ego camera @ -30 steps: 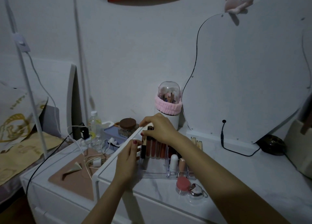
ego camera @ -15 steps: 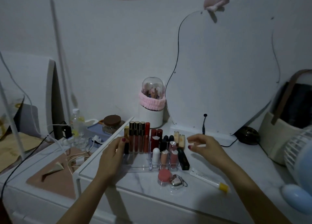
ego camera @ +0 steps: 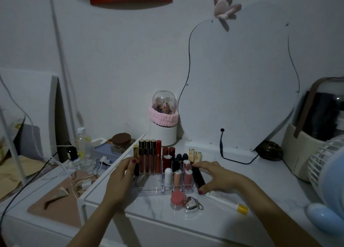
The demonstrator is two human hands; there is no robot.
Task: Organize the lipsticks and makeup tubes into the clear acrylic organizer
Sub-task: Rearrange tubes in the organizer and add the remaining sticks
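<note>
Holding organizer [ego camera: 149, 188] of upright lipsticks [ego camera: 149, 158]: left hand [ego camera: 122, 176] | right hand [ego camera: 216, 177] pinches black tube [ego camera: 198, 177]

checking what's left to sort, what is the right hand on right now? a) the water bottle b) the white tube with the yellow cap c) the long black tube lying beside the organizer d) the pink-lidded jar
c: the right hand has its fingers and thumb curled round the long black tube, which lies against the right side of the clear organizer.

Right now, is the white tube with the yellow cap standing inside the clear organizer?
No, the white tube with the yellow cap lies flat on the tabletop, right of the clear organizer.
</note>
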